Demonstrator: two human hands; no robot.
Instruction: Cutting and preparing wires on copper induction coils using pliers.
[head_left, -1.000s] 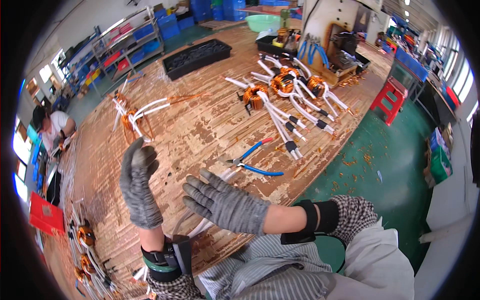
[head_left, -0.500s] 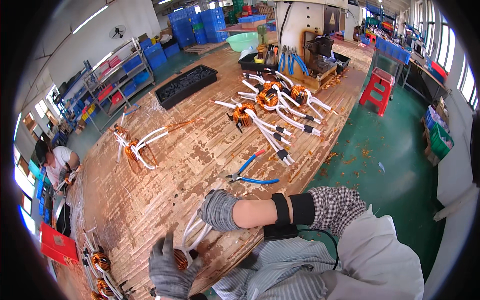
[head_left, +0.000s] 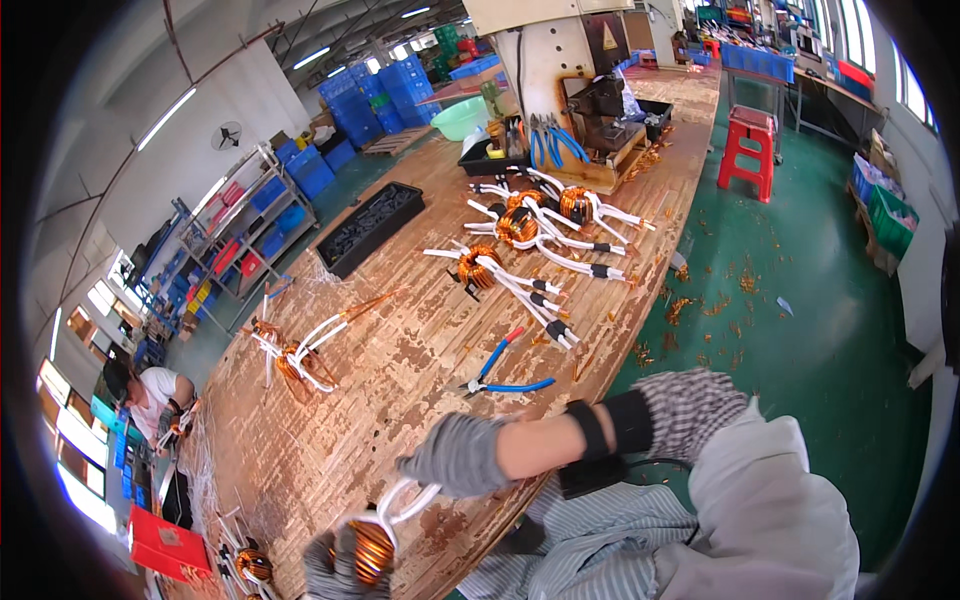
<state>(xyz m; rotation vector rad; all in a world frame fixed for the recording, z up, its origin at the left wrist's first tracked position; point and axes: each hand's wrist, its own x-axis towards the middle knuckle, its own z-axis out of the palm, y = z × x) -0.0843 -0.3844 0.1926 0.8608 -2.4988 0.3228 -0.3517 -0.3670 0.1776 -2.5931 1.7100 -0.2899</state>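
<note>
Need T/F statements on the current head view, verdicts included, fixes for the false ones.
1. The left hand holds a copper coil. True.
2. The left hand is bare. False: it wears a grey glove.
3. The right hand is at the coil's white leads. True.
4. Pliers lie open on the wooden table. True.
5. Those pliers have yellow handles. False: blue, one with a red end.
6. The right hand grips those pliers. False: they lie apart from it.

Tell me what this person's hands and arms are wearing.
The left hand and right hand wear grey knit gloves. The right forearm has a narrow black strap and wider black band, then a checked cuff and pale sleeve.
</note>
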